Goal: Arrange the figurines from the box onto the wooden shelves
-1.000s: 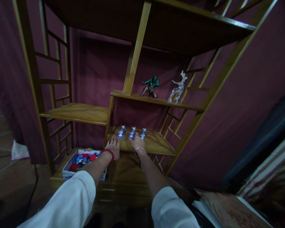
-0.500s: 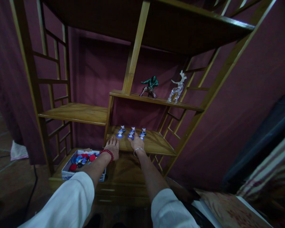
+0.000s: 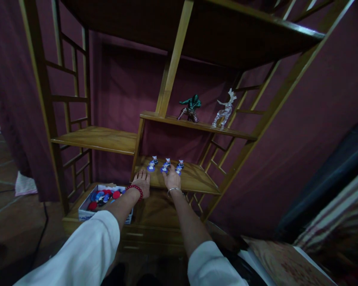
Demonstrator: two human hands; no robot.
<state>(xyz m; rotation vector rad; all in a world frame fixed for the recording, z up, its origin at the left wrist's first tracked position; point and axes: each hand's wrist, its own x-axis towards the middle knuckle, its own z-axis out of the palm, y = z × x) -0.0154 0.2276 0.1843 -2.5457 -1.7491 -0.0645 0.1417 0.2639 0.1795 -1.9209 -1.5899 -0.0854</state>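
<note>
On the lower right shelf [image 3: 197, 180], small figurines stand in two rows. Those in front have blue-purple bases: a left one [image 3: 151, 166], a middle one [image 3: 164, 167] and a right one [image 3: 178, 170], partly behind my fingers. Darker cat-like figurines with white heads, such as the back left one [image 3: 154, 160], stand behind them. My right hand [image 3: 173, 180], with a silver bangle, has thumb and forefinger about the middle front figurine. Resting flat at the shelf's front edge, my left hand [image 3: 142, 183] is open with fingers stretched; a red bead bracelet circles its wrist.
A box [image 3: 85, 214] of red, blue and black pieces stands at lower left. Above the figurines, a green crouching figure [image 3: 192, 107] and a clear deer statuette [image 3: 225, 109] occupy another shelf. A wooden upright [image 3: 176, 55] divides the unit.
The view has shifted slightly. My right forefinger has moved a little up and away from the thumb; my left hand stays at the shelf edge. The figurines keep their rows.
</note>
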